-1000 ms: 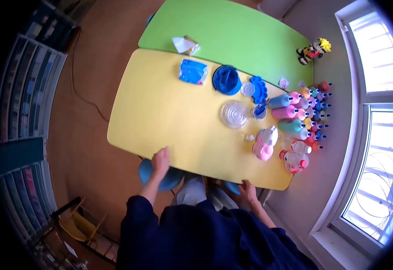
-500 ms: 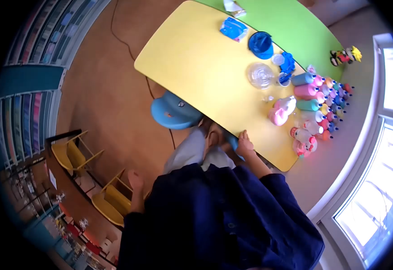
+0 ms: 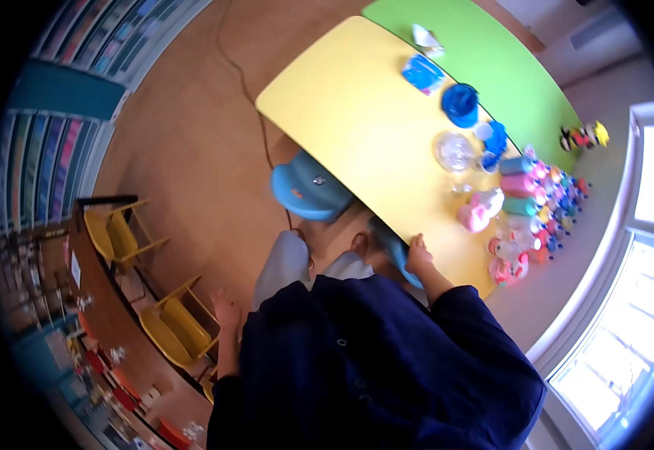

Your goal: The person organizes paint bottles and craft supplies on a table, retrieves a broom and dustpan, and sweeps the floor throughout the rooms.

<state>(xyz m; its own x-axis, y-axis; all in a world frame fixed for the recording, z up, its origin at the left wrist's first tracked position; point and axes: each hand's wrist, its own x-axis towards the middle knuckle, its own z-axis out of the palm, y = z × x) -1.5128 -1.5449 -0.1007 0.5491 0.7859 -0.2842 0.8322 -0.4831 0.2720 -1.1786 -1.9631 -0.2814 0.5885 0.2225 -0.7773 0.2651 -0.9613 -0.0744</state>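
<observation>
My right hand (image 3: pixel 418 255) is at the near edge of the yellow table (image 3: pixel 342 97), its fingers stretched out and seeming to touch the edge. Nothing shows in it. My left hand (image 3: pixel 227 310) hangs at my side over the floor, empty, with its fingers loosely apart. On the tabletop, nearest my right hand, stand a pink and white bottle (image 3: pixel 479 211) and clear bottles with red-pink parts (image 3: pixel 508 268). Beyond them are a clear round plastic container (image 3: pixel 455 152), a blue container (image 3: pixel 460 105) and a blue packet (image 3: pixel 423 73).
Two blue chairs are tucked at the table, one of them the near-left chair (image 3: pixel 308 187). Several coloured paint-like bottles (image 3: pixel 525 184) stand by the wall. A green table (image 3: pixel 484 60) adjoins. Yellow chairs (image 3: pixel 173 330) stand left; a cable (image 3: pixel 259 112) crosses the floor.
The table and its objects have shifted right and slightly down in view as my head and body turned. My right hand remains by the table edge; my left hand stays at my side.
</observation>
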